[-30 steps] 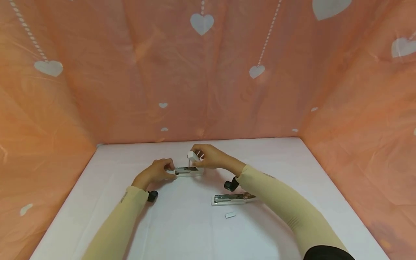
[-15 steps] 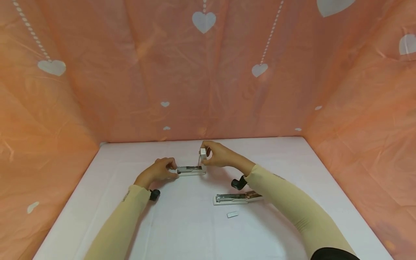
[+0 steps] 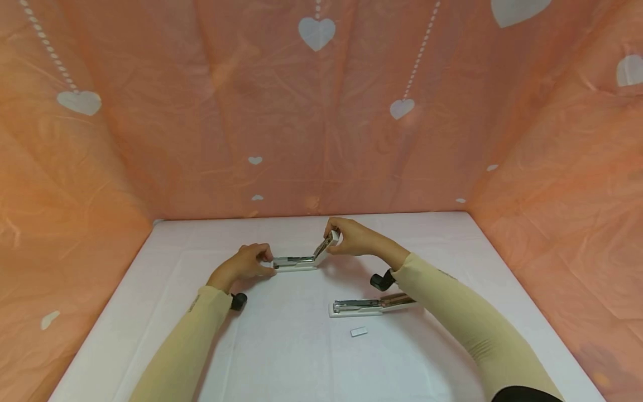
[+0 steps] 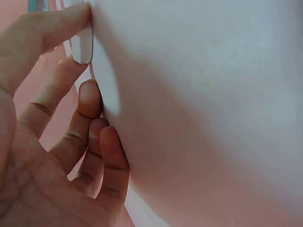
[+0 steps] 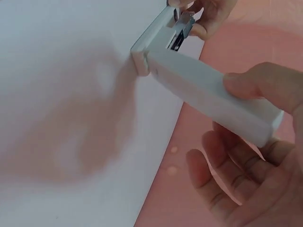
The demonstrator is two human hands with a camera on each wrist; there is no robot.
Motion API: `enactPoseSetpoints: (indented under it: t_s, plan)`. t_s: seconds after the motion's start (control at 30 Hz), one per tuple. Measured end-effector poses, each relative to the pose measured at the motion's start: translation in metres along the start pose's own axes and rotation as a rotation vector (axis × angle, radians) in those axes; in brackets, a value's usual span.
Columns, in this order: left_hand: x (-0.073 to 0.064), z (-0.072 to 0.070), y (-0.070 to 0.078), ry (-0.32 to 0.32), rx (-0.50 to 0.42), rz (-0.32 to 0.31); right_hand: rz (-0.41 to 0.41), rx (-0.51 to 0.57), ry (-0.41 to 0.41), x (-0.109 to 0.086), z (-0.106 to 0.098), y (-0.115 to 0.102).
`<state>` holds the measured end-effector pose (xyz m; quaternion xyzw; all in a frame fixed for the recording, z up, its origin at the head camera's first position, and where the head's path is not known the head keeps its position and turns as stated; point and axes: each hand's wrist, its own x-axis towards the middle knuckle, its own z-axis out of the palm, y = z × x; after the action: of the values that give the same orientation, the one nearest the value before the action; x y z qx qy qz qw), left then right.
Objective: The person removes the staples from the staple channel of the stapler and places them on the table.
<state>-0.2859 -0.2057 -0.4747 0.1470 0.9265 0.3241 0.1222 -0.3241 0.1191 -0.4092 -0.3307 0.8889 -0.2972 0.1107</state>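
A white stapler with a metal magazine lies near the back of the table, its top arm swung up and back to the right. My left hand pinches the left end of its base between thumb and finger, as the left wrist view also shows on the white base end. With thumb and fingers, my right hand grips the raised top arm. In the right wrist view the hinge end of the base rests on the table.
A second stapler, also folded back, lies nearer on the white table, partly beside the right sleeve. In front of it sits a small strip of staples. An orange curtain with hearts stands behind.
My right hand has moved to the right, swinging the stapler's top arm from above the magazine to a backward tilt. My left hand keeps its hold on the base.
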Motion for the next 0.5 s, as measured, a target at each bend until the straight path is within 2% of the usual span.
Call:
enactPoseSetpoints:
  t_s: [0.37,0.5]
  plan:
    - [-0.002,0.001,0.001,-0.001,0.013,-0.003,0.008,0.053,-0.042,-0.008,-0.005,0.016]
    - [-0.002,0.001,0.001,0.006,0.017,0.000,0.011,0.025,-0.053,-0.009,-0.006,0.021]
